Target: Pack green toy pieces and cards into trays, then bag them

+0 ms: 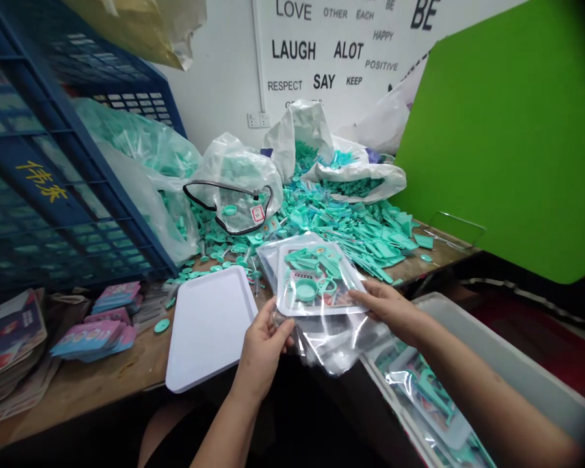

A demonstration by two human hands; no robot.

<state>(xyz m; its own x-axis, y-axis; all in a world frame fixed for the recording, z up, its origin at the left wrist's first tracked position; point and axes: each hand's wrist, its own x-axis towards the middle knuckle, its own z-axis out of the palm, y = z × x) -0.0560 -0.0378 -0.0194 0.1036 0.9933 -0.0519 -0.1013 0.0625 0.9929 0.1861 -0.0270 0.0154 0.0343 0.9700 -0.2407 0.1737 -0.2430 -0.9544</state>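
A white tray (283,311) carrying mint-green plastic toy pieces (306,289) and a printed card is inside or against a clear plastic bag (338,348), over the table's front edge. My left hand (268,331) pinches the bag near the tray's lower left corner. At the tray's right edge, my right hand (387,309) grips the tray and bag together, fingers over the rim. The bag's loose end hangs toward me, crumpled and shiny. Just left of my left hand lies a second white tray (212,325) with nothing on it.
Loose mint-green pieces (341,224) are heaped on the table, with open sacks (353,182) behind. A blue crate (39,162) stands at the left, near stacked pink-and-blue packets (97,335). A grey bin (507,351) holds bagged trays below my right arm; a green board (507,130) rises at the right.
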